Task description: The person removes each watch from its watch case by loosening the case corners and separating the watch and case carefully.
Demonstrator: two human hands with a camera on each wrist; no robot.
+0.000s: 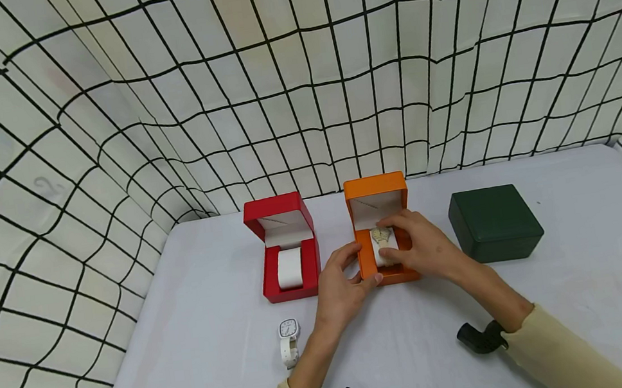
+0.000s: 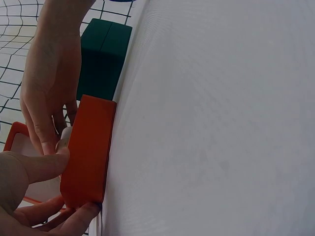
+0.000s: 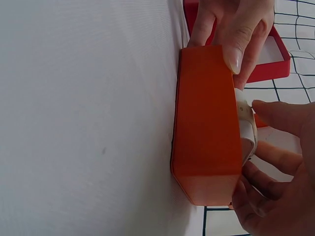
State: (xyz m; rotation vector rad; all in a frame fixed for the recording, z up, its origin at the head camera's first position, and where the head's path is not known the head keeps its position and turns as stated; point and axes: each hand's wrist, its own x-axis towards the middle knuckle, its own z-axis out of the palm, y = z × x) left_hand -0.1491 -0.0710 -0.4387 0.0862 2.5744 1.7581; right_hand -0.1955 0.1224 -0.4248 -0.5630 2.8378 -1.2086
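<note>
An orange watch box [image 1: 375, 184] stands with its lid raised in the middle of the table. Its left side and front corner are held by my left hand [image 1: 339, 294], the thumb along the front edge. Over the box, my right hand [image 1: 427, 246] pinches a gold-toned watch [image 1: 381, 235] on a white cushion, which sits in the box's opening. In the right wrist view the watch strap [image 3: 244, 109] wraps the cushion, beside the right thumb. The left wrist view shows both hands at the orange box [image 2: 89, 147], with the watch mostly hidden.
To the left, an open red watch box [image 1: 270, 287] holds a bare white cushion [image 1: 290, 269]. A white watch [image 1: 288, 330] lies in front of it, near my left forearm. A closed dark green box [image 1: 495, 220] stands right. Black-grid white netting [image 1: 300, 105] rises behind the table.
</note>
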